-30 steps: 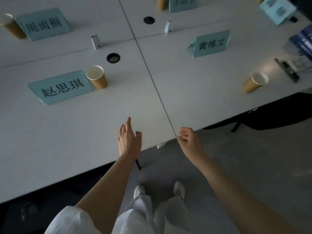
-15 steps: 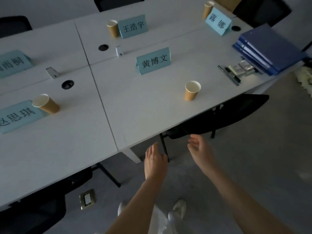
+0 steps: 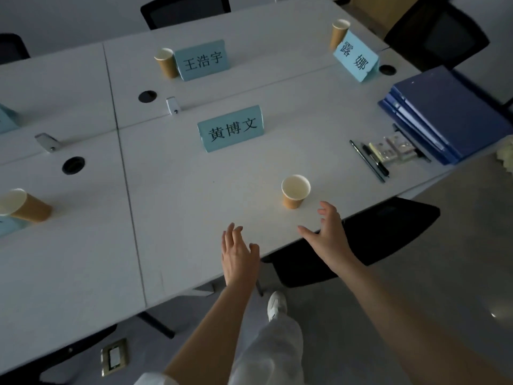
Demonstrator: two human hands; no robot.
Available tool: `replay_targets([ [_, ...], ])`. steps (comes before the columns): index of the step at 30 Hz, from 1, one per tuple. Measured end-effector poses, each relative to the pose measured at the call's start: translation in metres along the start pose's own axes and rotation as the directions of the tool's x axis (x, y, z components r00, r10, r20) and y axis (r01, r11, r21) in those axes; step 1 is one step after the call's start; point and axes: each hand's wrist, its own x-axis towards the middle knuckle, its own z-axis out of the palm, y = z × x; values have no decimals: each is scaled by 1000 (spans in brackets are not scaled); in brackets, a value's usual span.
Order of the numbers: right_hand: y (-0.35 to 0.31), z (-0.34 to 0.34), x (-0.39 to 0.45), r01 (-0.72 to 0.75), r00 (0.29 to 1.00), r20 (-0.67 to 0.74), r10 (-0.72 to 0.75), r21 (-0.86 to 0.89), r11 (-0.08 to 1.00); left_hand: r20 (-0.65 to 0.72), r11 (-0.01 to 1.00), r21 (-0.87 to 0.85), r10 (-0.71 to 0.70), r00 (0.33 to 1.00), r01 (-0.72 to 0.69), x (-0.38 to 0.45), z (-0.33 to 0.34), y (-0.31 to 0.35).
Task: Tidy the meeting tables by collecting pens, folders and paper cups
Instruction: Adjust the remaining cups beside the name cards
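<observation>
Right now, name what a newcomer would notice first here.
Two open hands, the left hand and right hand, reach over the table's near edge toward a paper cup. Blue folders are stacked at far right, with pens beside them.

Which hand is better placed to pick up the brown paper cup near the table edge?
The right hand. It is open, close beside the brown paper cup, with its fingers curved toward it. The left hand is open too, but farther from the cup.

Name cards: 黄博文 (image 3: 231, 128), 王浩宇 (image 3: 202, 60), 露娜 (image 3: 356, 56).
</observation>
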Motion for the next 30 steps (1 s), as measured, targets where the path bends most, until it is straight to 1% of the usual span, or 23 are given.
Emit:
replay_targets([
  [4,-7,1,59,35,999,-9,-36,-95,995,3,993,87,-82,997,81,56,13,12],
  [6,-11,6,86,43,999,20,-41,-131,990,22,989,109,-104,994,101,80,19,17],
  [10,-15,19,116,-9,993,112,31,-191,982,127,969,229,-126,984,95,100,25,10],
  [14,-12,28,127,-64,980,169,107,-241,968,141,951,299,-130,981,83,99,31,1],
  [20,-16,34,133,25,967,252,45,-267,963,141,944,312,-154,978,103,100,30,5],
  [25,-19,34,136,31,959,276,60,-314,949,132,943,310,-169,977,122,100,30,11],
  [28,-20,31,136,11,943,315,108,-354,935,134,943,305,-180,975,132,101,30,14],
  [30,-21,27,137,16,939,325,112,-366,930,128,940,310,-189,974,142,101,29,17],
])
